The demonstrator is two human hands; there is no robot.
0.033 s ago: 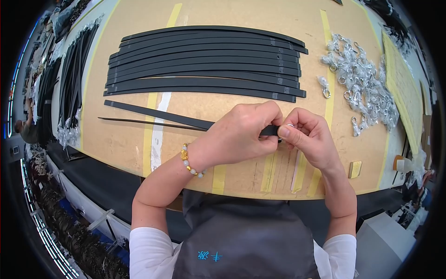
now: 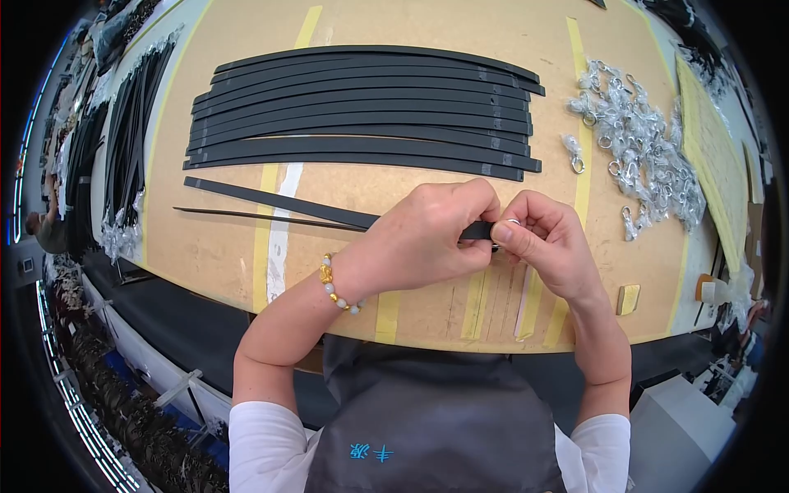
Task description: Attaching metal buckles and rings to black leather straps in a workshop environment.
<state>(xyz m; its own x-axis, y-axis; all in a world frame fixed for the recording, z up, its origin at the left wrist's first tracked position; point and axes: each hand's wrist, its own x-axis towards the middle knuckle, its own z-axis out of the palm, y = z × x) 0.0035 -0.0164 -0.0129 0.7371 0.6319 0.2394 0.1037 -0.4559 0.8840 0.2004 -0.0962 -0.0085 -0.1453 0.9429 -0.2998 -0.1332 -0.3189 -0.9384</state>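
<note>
My left hand (image 2: 436, 230) is closed round a long black flat strap (image 2: 288, 199) near its right end. The strap is folded, and its two tails spread apart on the tabletop to the left. My right hand (image 2: 546, 242) pinches at the strap's end, with thumb and fingers round a small silver metal ring (image 2: 514, 221). Most of that ring is hidden by the fingers, so I cannot tell whether the strap passes through it. Beyond my hands lies a row of similar black straps (image 2: 362, 107), side by side.
Plastic-wrapped silver metal hooks (image 2: 641, 148) are heaped at the right, and a single wrapped hook (image 2: 573, 154) lies apart. A small yellow block (image 2: 628, 300) sits near the front edge. Bundled black straps (image 2: 136, 131) lie at the left. Yellow tape (image 2: 581, 189) marks the tabletop.
</note>
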